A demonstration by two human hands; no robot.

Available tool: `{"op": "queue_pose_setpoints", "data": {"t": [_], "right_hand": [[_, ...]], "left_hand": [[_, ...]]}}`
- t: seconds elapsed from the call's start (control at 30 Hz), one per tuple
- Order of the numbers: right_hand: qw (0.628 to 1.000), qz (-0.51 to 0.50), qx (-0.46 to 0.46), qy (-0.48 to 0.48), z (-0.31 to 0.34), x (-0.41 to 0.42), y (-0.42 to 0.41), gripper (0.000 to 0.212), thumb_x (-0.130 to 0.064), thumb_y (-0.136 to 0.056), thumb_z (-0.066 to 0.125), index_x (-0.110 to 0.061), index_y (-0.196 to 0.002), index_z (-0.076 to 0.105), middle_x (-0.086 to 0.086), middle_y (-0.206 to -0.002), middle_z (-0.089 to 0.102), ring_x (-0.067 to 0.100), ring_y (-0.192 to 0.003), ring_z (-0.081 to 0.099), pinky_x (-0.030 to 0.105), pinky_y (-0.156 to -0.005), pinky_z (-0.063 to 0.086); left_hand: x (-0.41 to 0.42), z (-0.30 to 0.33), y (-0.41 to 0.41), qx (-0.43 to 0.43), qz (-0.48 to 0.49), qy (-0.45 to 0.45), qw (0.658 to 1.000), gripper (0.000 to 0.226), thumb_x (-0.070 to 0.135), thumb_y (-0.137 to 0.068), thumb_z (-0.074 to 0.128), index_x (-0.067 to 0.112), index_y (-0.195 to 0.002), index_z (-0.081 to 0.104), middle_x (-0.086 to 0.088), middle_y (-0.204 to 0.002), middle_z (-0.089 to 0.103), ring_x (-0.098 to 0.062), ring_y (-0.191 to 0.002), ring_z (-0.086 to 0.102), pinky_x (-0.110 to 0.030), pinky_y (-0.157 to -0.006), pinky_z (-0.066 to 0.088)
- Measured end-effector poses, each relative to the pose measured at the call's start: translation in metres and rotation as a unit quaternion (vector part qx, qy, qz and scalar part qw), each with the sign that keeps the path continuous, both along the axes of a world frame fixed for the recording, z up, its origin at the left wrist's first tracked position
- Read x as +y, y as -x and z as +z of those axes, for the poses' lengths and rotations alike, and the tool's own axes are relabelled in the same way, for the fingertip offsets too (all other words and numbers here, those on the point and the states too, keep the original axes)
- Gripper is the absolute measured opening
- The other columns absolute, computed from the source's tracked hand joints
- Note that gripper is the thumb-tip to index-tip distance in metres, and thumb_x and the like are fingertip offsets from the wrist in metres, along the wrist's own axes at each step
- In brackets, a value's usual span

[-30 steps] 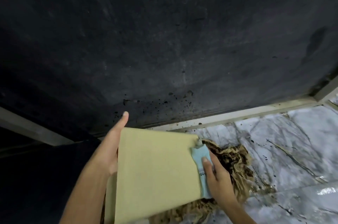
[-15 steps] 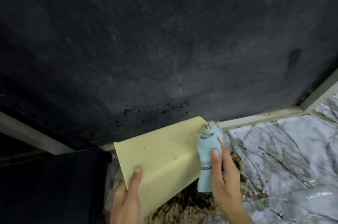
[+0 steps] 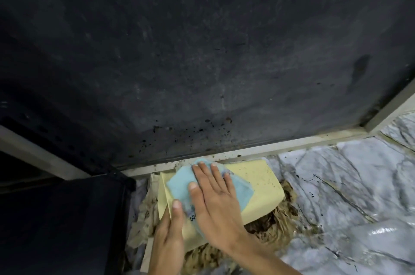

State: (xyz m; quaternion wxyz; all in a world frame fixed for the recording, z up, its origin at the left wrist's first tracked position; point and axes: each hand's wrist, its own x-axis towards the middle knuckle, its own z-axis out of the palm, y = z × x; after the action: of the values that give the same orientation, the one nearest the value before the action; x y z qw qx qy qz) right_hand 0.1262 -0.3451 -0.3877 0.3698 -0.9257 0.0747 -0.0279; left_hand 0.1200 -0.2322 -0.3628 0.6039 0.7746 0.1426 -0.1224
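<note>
Lower left of frame: black box (image 3: pixel 62 225), dark, no detail readable. Just right of it, left hand (image 3: pixel 167 236) pinches the near left edge of the yellow card (image 3: pixel 262 187), thumb on top, fingers hidden beneath. The card lies tilted at lower centre, its far edge close to the pale ledge (image 3: pixel 292 143). Blue cloth (image 3: pixel 179 181) is spread on the card's left half. Right hand (image 3: pixel 215 200) lies flat on the cloth with fingers straight, pressing it down; the two hands sit side by side, nearly touching. Crumpled, brown-stained paper (image 3: pixel 276 225) shows under the card. Right: marble-patterned tabletop (image 3: pixel 348 185) with dark specks. Dark panel (image 3: pixel 202 50) fills the upper frame.
</note>
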Motion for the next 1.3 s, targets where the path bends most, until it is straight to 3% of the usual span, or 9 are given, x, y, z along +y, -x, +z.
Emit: {"op": "queue_pose_setpoints", "data": {"t": [0.23, 0.33, 0.53, 0.77, 0.9, 1.07, 1.17, 1.23, 1.3], "right_hand": [[0.996, -0.007, 0.008, 0.090, -0.019, -0.022, 0.006, 0.061, -0.059, -0.098, 0.008, -0.036, -0.154, 0.005, -0.014, -0.163, 0.004, 0.006, -0.148, -0.012, 0.043, -0.121, -0.005], [0.990, -0.071, 0.047, 0.113, -0.041, -0.073, 0.012, 0.064, -0.065, -0.096, 0.007, -0.038, -0.154, 0.006, -0.015, -0.162, 0.005, 0.006, -0.148, -0.009, 0.040, -0.122, -0.003], [0.982, -0.170, 0.064, 0.051, -0.061, -0.119, 0.001, 0.060, -0.062, -0.097, 0.023, -0.035, -0.150, 0.029, -0.014, -0.158, 0.028, 0.013, -0.147, 0.022, 0.045, -0.118, 0.022], [0.938, -0.310, 0.056, -0.146, -0.069, -0.131, 0.009, 0.045, -0.051, -0.100, 0.032, -0.021, -0.120, 0.059, -0.002, -0.086, 0.061, 0.028, -0.090, 0.059, 0.036, -0.076, 0.040], [0.938, -0.294, 0.069, -0.168, -0.067, -0.142, 0.002, 0.038, -0.046, -0.101, 0.037, -0.019, -0.114, 0.061, 0.004, -0.096, 0.059, 0.021, -0.089, 0.051, 0.033, -0.080, 0.036], [0.942, -0.279, 0.056, -0.178, -0.074, -0.154, 0.016, 0.031, -0.048, -0.100, 0.037, -0.029, -0.087, 0.058, -0.011, -0.082, 0.061, -0.006, -0.071, 0.060, 0.020, -0.061, 0.038], [0.940, -0.284, 0.057, -0.180, -0.081, -0.162, 0.015, 0.033, -0.047, -0.101, 0.036, -0.027, -0.096, 0.062, -0.003, -0.089, 0.064, 0.012, -0.084, 0.062, 0.031, -0.069, 0.041], [0.929, -0.321, 0.044, -0.180, -0.079, -0.170, 0.011, 0.037, -0.042, -0.103, 0.036, -0.015, -0.105, 0.061, 0.008, -0.095, 0.063, 0.025, -0.086, 0.057, 0.034, -0.073, 0.038], [0.918, -0.358, 0.012, -0.173, -0.067, -0.174, 0.011, 0.036, -0.043, -0.103, 0.034, -0.015, -0.099, 0.057, 0.011, -0.087, 0.061, 0.024, -0.074, 0.055, 0.034, -0.064, 0.039]], "left_hand": [[0.006, -0.011, -0.003, -0.059, 0.009, -0.022, 0.998, 0.019, 0.030, -0.097, 0.055, 0.048, -0.099, 0.062, 0.044, -0.092, 0.060, 0.030, -0.091, 0.054, 0.008, -0.079, 0.033], [0.012, -0.018, -0.005, -0.028, 0.012, -0.013, 0.999, 0.021, 0.043, -0.093, 0.055, 0.038, -0.109, 0.067, 0.029, -0.102, 0.063, 0.000, -0.101, 0.060, -0.019, -0.093, 0.041], [0.012, -0.012, -0.007, 0.004, 0.026, 0.015, 1.000, 0.011, 0.049, -0.092, 0.054, 0.049, -0.089, 0.064, 0.036, -0.097, 0.064, 0.015, -0.090, 0.056, -0.022, -0.082, 0.044], [0.016, -0.014, -0.009, 0.051, 0.014, 0.018, 0.998, 0.008, 0.045, -0.092, 0.060, 0.051, -0.090, 0.064, 0.040, -0.098, 0.056, 0.021, -0.085, 0.048, -0.006, -0.070, 0.038], [0.024, -0.013, -0.041, 0.169, -0.078, 0.065, 0.980, 0.042, 0.058, -0.070, 0.075, 0.029, -0.100, 0.077, 0.010, -0.105, 0.079, -0.016, -0.100, 0.072, -0.039, -0.100, 0.049], [0.009, 0.012, -0.103, 0.249, -0.100, 0.087, 0.959, 0.056, 0.058, -0.082, 0.067, 0.008, -0.106, 0.076, -0.014, -0.096, 0.081, -0.028, -0.084, 0.079, -0.035, -0.061, 0.061], [0.000, 0.007, -0.110, 0.222, -0.075, 0.086, 0.968, 0.061, 0.051, -0.084, 0.069, 0.002, -0.119, 0.066, -0.015, -0.098, 0.080, -0.031, -0.082, 0.079, -0.034, -0.057, 0.062], [-0.002, 0.004, -0.095, 0.186, -0.048, 0.051, 0.980, 0.070, 0.053, -0.083, 0.070, 0.007, -0.133, 0.053, -0.006, -0.105, 0.074, -0.023, -0.091, 0.073, -0.037, -0.074, 0.060], [-0.001, 0.007, -0.066, 0.113, -0.032, 0.014, 0.993, 0.048, 0.056, -0.082, 0.069, 0.018, -0.110, 0.064, 0.015, -0.096, 0.061, 0.018, -0.089, 0.057, -0.028, -0.088, 0.051]]}}
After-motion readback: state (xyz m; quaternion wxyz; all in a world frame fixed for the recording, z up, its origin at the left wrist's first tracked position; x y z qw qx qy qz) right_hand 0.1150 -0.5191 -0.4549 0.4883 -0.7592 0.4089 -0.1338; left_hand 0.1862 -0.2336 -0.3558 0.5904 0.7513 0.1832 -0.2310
